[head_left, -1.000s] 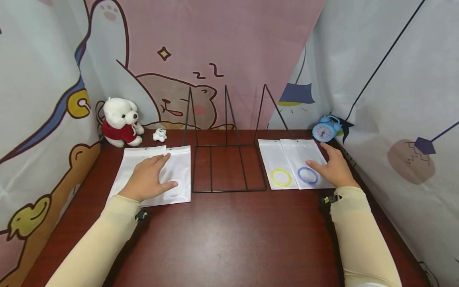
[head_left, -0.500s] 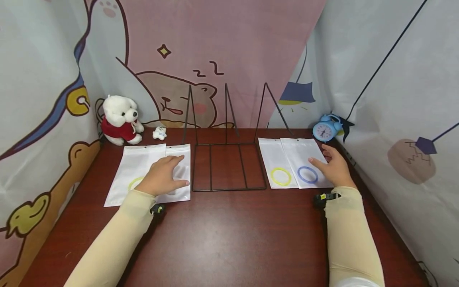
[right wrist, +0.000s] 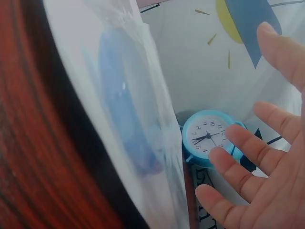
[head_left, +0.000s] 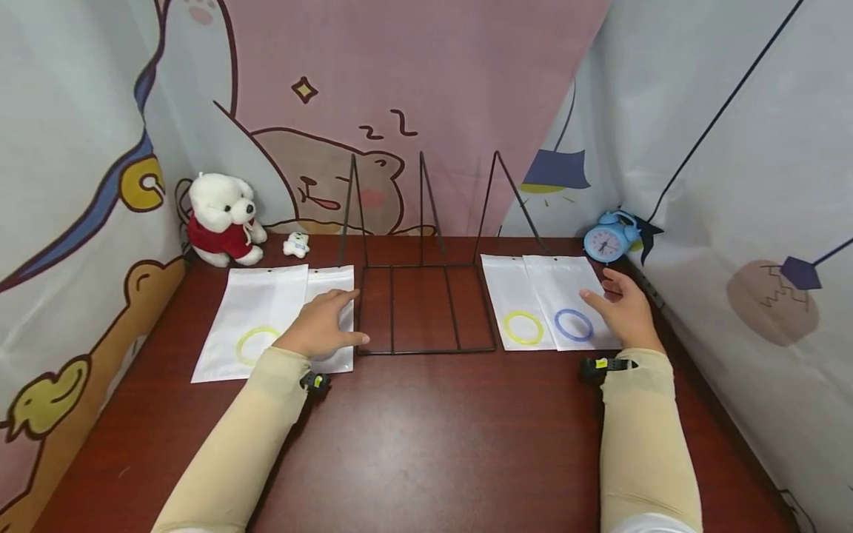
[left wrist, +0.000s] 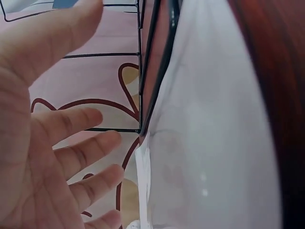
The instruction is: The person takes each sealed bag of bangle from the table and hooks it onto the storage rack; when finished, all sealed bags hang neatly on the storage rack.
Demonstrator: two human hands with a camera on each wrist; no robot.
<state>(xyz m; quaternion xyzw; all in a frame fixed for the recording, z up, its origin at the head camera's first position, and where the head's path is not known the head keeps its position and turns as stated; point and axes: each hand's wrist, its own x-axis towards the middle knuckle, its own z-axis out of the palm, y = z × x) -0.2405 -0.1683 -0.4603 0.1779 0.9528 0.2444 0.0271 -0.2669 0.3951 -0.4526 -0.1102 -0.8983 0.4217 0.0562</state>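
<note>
My left hand [head_left: 323,326] hovers with loosely spread fingers over the right one of two overlapping white plastic bags, near the black wire rack [head_left: 426,352]. That bag [left wrist: 214,119] lies apart from the palm in the left wrist view; its contents are mostly hidden in the head view. A yellow ring [head_left: 256,345] shows in the other left bag [head_left: 266,296]. My right hand [head_left: 626,311], fingers relaxed and holding nothing, is by the right edge of a bag [head_left: 560,285] with a blue ring [head_left: 574,325]. Beside it lies a bag [head_left: 501,280] with a yellow ring [head_left: 523,328].
A white plush bear [head_left: 223,222] in red and a small white figurine [head_left: 296,245] sit at the back left. A blue alarm clock [head_left: 605,238] stands at the back right. Printed cloth walls [head_left: 466,89] surround the brown table [head_left: 426,444].
My left hand has moved right across the left bags toward the rack, uncovering the yellow ring. The right hand has barely shifted, its fingers slightly more bent. The bags stay in place.
</note>
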